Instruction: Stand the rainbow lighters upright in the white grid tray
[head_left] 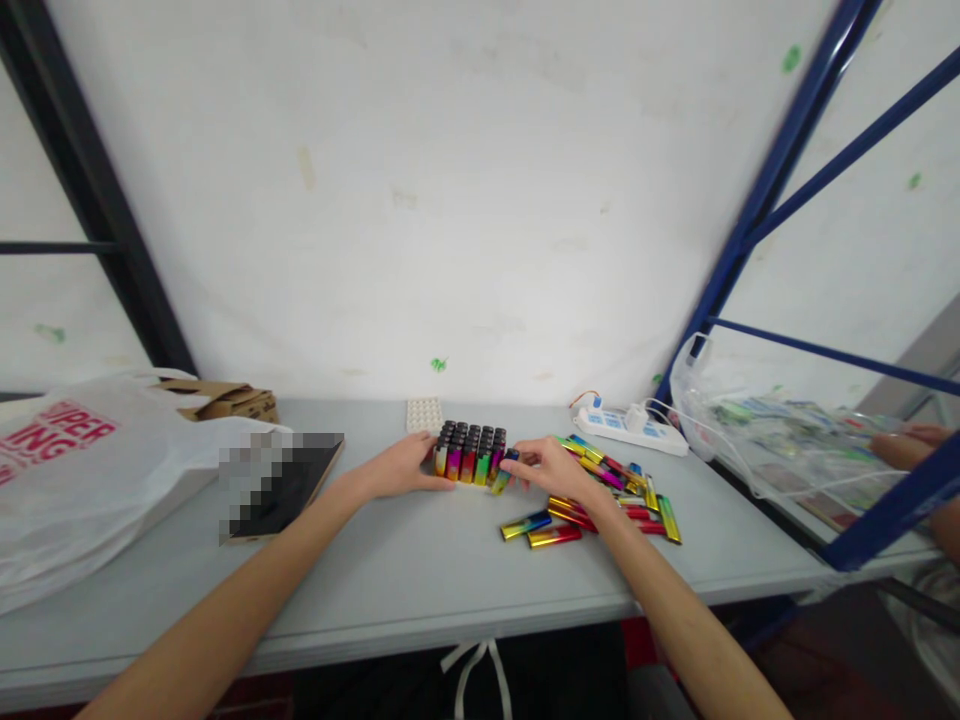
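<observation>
Several lighters (469,462) with black tops and shiny multicoloured bodies stand upright in tight rows, in a pale tray mostly hidden beneath them. My left hand (409,466) grips the left side of this tray, its thumb along the front corner. Between the thumb and fingers of my right hand (546,466) is a tilted lighter (502,474), blue to yellow-green, at the right end of the rows. More shiny coloured pieces, lighter-shaped, lie in a loose pile (570,508) beside and under my right forearm; whether they have tops is too small to tell.
Behind the rows lies a white tray with small holes (424,414). A power strip (632,430) stands at the back right. On the left are a dark flat device (292,485), a white plastic bag (112,470) and cardboard (236,401). Another person's arm (911,445) shows beyond the blue frame (757,225).
</observation>
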